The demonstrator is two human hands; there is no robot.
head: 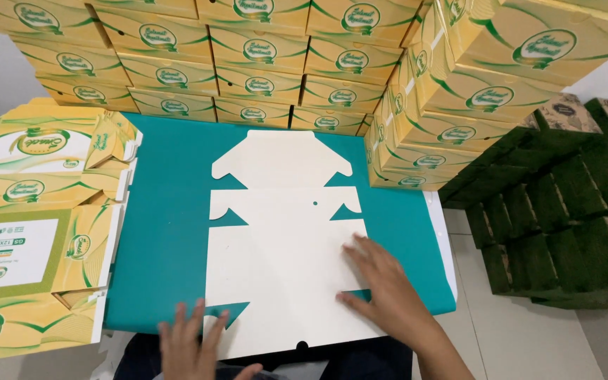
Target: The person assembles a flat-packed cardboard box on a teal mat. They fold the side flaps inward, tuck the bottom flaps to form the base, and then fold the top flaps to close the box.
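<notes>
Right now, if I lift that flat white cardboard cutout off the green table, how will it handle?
The white cardboard cutout lies thin and flat, so it is probably light. Its wide span and flaps suggest it may sag or bend at the creases. The smooth green table could let it slide under your right hand.

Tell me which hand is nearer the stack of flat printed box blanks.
Left. The left hand sits at the white blank's near-left corner, close to the stack of flat printed box blanks. The right hand presses the blank's right side, farther away.
</notes>
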